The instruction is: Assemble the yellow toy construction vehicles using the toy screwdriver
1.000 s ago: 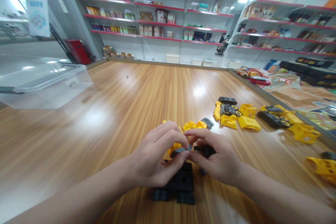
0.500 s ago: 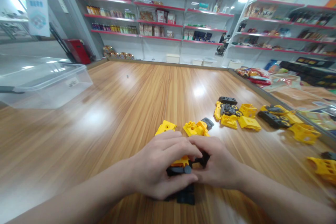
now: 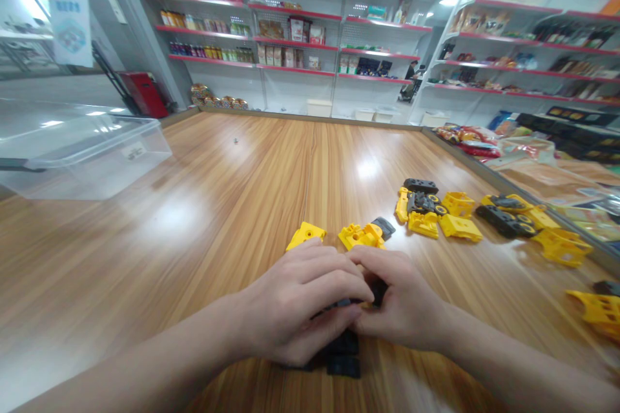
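Observation:
My left hand [image 3: 307, 303] arches over a black toy vehicle part [image 3: 343, 361], its fingers curled and its thumb bent in. My right hand [image 3: 404, 300] is closed from the other side, thumb and forefinger meeting the left fingertips, with a dark piece between them. Most of what both hands grip is hidden under the fingers; only black blocky ends show below. Just beyond the left knuckles lies a yellow toy panel [image 3: 306, 233] with a hole. Beside it, past the right hand, sits a yellow toy vehicle piece [image 3: 357, 236] with a dark grey part.
More yellow and black toy vehicle parts [image 3: 460, 227] lie in a group on the right of the wooden table [image 3: 232, 206]. Another yellow piece [image 3: 595, 310] is at the right edge. A clear plastic bin [image 3: 87, 168] stands at left. Packaged goods lie beyond the table's right rim.
My left fingers and thumb have closed further down over the toy part. The yellow-orange piece and dark rod seen between them before are now covered. The right hand has barely moved.

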Demonstrator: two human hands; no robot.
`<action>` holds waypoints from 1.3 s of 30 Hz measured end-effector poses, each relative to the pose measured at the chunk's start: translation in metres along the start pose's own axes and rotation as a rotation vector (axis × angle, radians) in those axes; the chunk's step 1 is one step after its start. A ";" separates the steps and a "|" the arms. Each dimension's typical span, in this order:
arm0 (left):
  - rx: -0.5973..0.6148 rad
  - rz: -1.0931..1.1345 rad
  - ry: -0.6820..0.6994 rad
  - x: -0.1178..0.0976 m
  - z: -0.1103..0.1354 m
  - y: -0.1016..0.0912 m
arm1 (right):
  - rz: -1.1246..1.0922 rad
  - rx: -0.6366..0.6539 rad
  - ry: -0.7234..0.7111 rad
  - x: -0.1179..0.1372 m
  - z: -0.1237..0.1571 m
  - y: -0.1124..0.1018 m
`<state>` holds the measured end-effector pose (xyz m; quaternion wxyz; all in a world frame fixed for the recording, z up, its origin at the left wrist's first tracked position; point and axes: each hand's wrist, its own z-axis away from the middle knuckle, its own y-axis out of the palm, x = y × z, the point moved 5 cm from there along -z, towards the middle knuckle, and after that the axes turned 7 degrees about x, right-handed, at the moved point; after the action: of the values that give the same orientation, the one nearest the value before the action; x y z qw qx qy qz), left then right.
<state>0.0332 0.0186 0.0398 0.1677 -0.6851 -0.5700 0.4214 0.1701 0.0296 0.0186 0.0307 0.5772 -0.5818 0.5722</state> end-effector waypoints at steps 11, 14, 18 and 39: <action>0.022 -0.110 -0.267 0.026 0.011 0.004 | -0.254 -0.082 0.211 -0.016 -0.001 -0.009; -0.125 -0.090 -0.298 0.028 0.012 -0.001 | -0.227 -0.143 0.229 -0.021 0.000 -0.012; -0.347 0.158 -0.545 0.039 0.018 -0.008 | 0.017 -0.196 0.105 -0.015 0.001 -0.026; -0.610 1.362 -0.705 0.053 0.018 0.001 | 0.491 0.476 0.201 -0.025 0.009 -0.010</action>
<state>0.0197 0.0632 0.0083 -0.5066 -0.7237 -0.1382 0.4477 0.1906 0.0427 0.0040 -0.1863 0.3520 -0.5475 0.7360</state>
